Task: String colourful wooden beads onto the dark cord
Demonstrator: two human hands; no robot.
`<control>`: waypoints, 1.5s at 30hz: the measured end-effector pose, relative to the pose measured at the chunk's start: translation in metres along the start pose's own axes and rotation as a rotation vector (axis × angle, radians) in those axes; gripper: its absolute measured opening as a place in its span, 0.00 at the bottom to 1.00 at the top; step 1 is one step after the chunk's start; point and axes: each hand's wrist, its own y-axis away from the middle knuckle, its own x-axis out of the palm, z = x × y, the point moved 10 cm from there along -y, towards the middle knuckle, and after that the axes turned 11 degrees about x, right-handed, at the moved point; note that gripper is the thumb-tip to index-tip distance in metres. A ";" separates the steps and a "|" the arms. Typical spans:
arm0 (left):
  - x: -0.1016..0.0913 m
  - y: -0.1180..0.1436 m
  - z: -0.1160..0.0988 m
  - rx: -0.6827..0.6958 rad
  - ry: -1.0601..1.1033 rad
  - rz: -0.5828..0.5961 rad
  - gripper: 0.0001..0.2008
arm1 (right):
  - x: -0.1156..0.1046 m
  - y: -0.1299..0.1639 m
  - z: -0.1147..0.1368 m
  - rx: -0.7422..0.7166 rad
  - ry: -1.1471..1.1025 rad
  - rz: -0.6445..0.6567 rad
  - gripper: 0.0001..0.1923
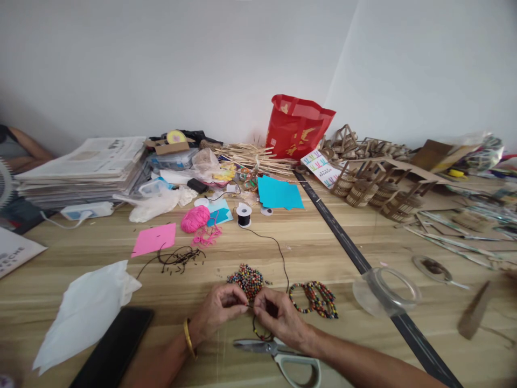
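Gold bangle, bare forearms

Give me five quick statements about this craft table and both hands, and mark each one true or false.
1. The left hand and right hand meet over a thin black cord. True.
2. The grey-handled metal scissors lie beside the red plastic bag. False: they lie near the wrists at the table's front.
3. The cord runs from a small white spool of black thread. True.
4. The pile of loose multicoloured beads sits on the pink paper square. False: it lies on bare wood.
5. The left wrist wears a gold bangle. True.
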 end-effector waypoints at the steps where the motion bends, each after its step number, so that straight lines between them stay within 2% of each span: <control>1: 0.000 0.000 -0.001 0.002 -0.009 0.003 0.10 | 0.000 0.000 0.000 -0.001 -0.003 0.000 0.06; 12: 0.003 0.000 -0.001 -0.005 0.035 0.016 0.10 | 0.003 0.000 -0.002 -0.013 -0.033 0.027 0.10; 31: 0.000 -0.001 -0.001 0.048 -0.013 0.017 0.10 | 0.000 0.000 -0.001 -0.010 -0.042 -0.001 0.11; 36: -0.003 -0.002 -0.007 0.114 -0.068 -0.005 0.10 | -0.001 0.000 0.002 -0.014 -0.051 -0.013 0.13; 45: 0.007 0.000 -0.023 0.155 -0.056 0.031 0.11 | 0.000 0.000 0.001 -0.014 -0.044 0.007 0.13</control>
